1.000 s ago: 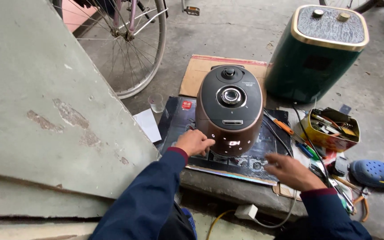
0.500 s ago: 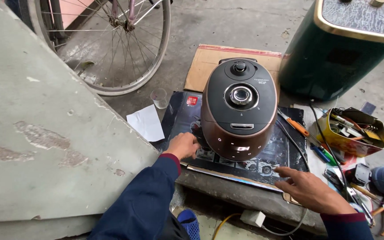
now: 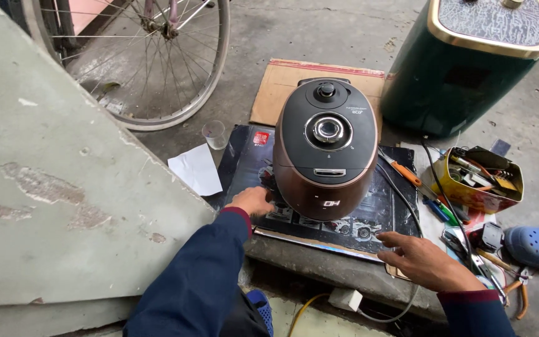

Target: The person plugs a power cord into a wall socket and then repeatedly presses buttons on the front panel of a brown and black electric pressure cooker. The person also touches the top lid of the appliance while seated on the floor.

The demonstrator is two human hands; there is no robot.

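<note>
- You're in an informal repair spot on an outdoor concrete floor [image 3: 344, 31], not a fitted workshop.
- A yellow tin of hand tools [image 3: 478, 178] and loose screwdrivers [image 3: 407, 175] lie beside you.
- A bicycle wheel [image 3: 157, 62] and flattened cardboard [image 3: 282, 87] sit nearby.

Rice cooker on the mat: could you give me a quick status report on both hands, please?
Left hand touching the brown rice cooker at its lower left side. Right hand open, flat on the dark printed mat edge. Lid closed. Orange-handled screwdriver lies right of cooker.

left hand [image 3: 252, 201]: fingers curled, arm extended | right hand [image 3: 420, 259]: open, palm down, fingers spread
</note>
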